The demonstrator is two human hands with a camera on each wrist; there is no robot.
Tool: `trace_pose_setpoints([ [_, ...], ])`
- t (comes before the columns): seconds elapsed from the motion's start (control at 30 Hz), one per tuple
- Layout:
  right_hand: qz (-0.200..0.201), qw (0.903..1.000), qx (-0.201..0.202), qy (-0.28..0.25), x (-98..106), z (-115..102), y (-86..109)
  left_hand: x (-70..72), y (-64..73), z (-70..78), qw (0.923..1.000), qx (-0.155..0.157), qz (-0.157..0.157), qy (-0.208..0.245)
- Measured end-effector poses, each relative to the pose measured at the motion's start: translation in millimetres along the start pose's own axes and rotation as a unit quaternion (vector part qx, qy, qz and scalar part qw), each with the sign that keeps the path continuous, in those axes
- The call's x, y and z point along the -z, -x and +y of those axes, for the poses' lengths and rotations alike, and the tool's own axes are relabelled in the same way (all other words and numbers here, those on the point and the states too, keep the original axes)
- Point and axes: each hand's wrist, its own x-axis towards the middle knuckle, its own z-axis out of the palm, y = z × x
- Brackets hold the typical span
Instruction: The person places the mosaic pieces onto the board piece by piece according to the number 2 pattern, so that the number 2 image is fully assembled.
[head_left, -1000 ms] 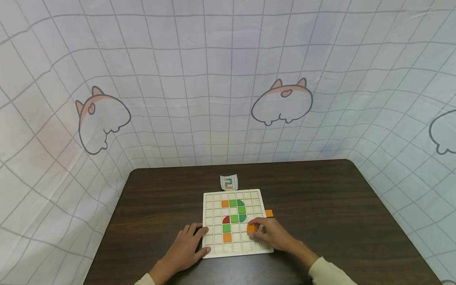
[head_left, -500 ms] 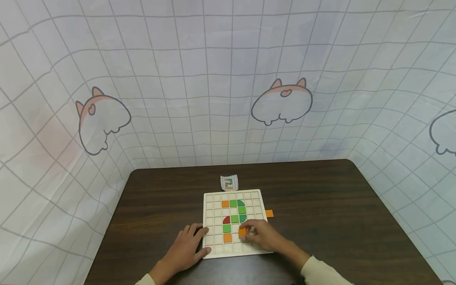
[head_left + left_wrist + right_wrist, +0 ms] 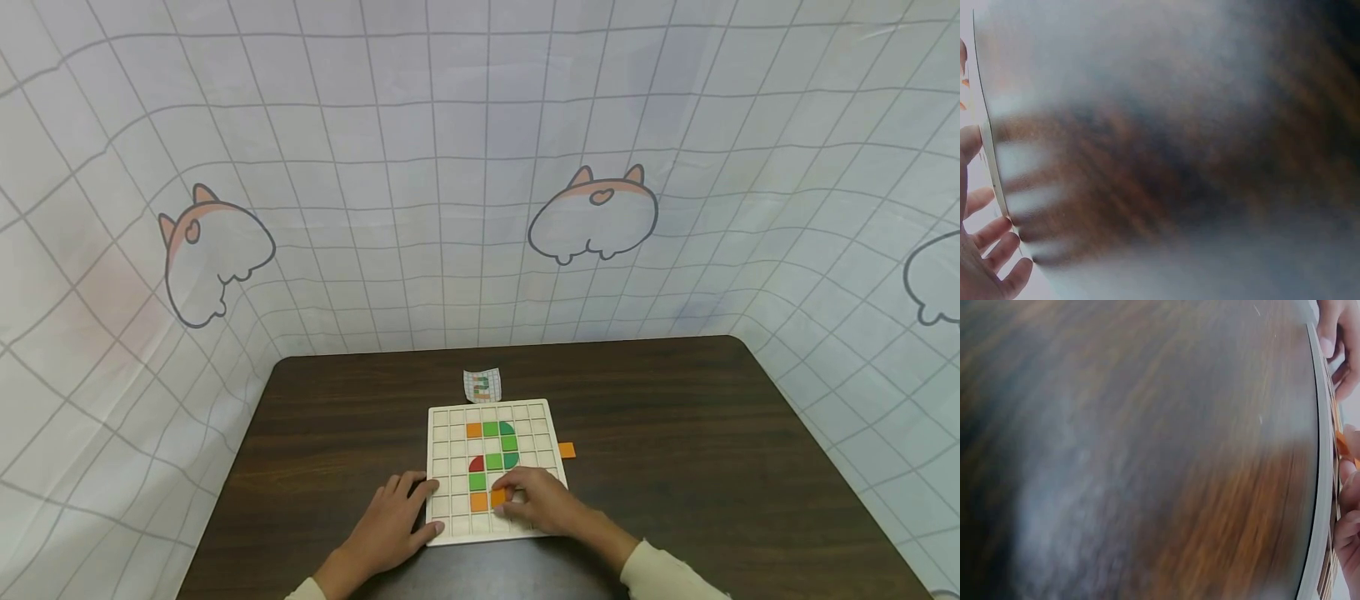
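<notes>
A cream grid board (image 3: 447, 527) lies on the dark wooden table, with orange, green and red tiles in some of its squares. My right hand (image 3: 542, 500) pinches an orange square tile (image 3: 498, 497) between thumb and fingers, right beside another orange tile (image 3: 478, 502) in the lower part of the board. In the right wrist view, the pinched tile (image 3: 1342, 443) shows as an orange edge at the fingertips. My left hand (image 3: 392, 518) rests at the board's left edge, thumb and fingers spread along it. Its fingers (image 3: 1002, 250) reach the board's rim in the left wrist view.
A loose orange tile (image 3: 567, 450) lies on the table against the board's right side. Behind the board is a small paper card (image 3: 482, 386) printed with a grid pattern. A white gridded curtain (image 3: 480, 183) with cartoon animals surrounds the table (image 3: 675, 433).
My right hand has moved left across the board with the orange tile, bringing it next to the lower orange tile. My left hand stays at the board's left edge.
</notes>
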Motion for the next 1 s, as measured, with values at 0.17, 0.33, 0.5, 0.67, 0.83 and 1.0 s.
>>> trace_pose_setpoints([
  [0.17,0.009,0.9995,0.003,0.030,-2.8,-2.3,-0.8,-0.2,0.6,0.5,1.0000,-0.004,0.003,0.005],
  [0.33,0.014,0.9993,0.001,0.034,-2.9,-4.8,-1.2,0.7,1.2,0.6,1.0000,-0.001,0.001,0.004],
  [0.5,0.020,0.9989,-0.001,0.043,-3.2,-6.7,-2.1,1.3,0.6,1.6,1.0000,0.003,0.001,0.002],
  [0.67,0.027,0.9983,-0.005,0.051,-3.5,-8.1,-2.1,0.5,1.6,1.5,1.0000,0.000,0.006,-0.001],
  [0.83,0.032,0.9980,-0.004,0.055,-4.1,-6.8,-2.0,-0.5,1.5,0.7,1.0000,-0.002,0.006,0.004],
  [1.0,0.034,0.9979,0.000,0.055,-4.6,-6.0,-1.8,-1.3,1.0,0.1,1.0000,-0.002,0.007,0.001],
])
